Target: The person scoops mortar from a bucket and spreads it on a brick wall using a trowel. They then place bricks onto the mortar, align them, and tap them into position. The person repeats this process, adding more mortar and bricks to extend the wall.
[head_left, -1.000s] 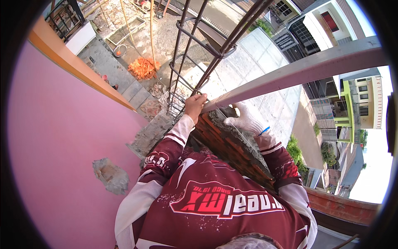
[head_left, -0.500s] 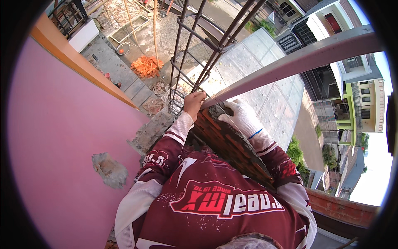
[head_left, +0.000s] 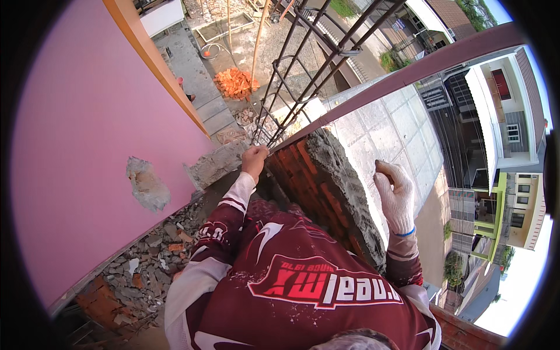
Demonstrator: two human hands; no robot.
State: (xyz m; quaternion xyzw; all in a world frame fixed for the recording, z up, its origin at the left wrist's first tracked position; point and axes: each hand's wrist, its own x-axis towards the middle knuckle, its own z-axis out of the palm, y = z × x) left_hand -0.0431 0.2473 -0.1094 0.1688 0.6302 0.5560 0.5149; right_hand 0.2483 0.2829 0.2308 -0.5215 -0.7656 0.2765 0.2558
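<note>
My bare left hand is closed at the lower end of a long maroon straight bar, which slants up to the right. Below the bar is a brick wall with a rough grey mortar top. My right hand, in a white knitted glove with a blue cuff edge, is raised beyond the wall's outer side, apart from the bar. Its fingers curl toward the thumb; whether anything thin is between them is too small to make out.
A tied steel rebar cage stands just past the bar's low end. At left rises a pink wall with a broken hole. Rubble lies at its foot. Far below are orange brick pieces and a paved yard.
My right hand has come off the wall top near the bar and moved right and toward me. My left hand stays at the bar's end. The view has shifted, showing more rubble.
</note>
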